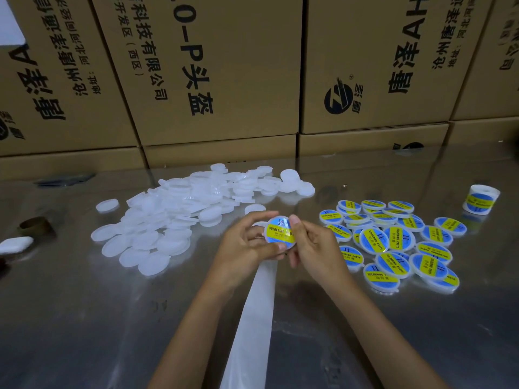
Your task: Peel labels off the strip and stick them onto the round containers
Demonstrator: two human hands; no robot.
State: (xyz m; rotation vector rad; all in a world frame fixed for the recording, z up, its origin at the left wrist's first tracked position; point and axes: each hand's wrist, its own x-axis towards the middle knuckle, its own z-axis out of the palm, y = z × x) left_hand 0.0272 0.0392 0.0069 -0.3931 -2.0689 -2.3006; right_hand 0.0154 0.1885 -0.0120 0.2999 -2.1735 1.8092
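Observation:
Both hands meet over the middle of the metal table around one round white container (pixel 278 233) with a blue and yellow label on its face. My left hand (pixel 244 242) grips it from the left and below. My right hand (pixel 311 245) holds its right edge, thumb pressing on the label. A white backing strip (pixel 252 318) trails from under the hands toward the near edge. Several unlabelled white containers (pixel 179 214) lie heaped at the left. Several labelled containers (pixel 393 242) lie at the right. A label roll (pixel 480 203) stands at the far right.
Stacked cardboard boxes (pixel 219 80) wall off the back of the table. A brown ring (pixel 35 226) and a white object (pixel 15 245) lie at the left edge. A dark flat item (pixel 66 179) lies at the back left.

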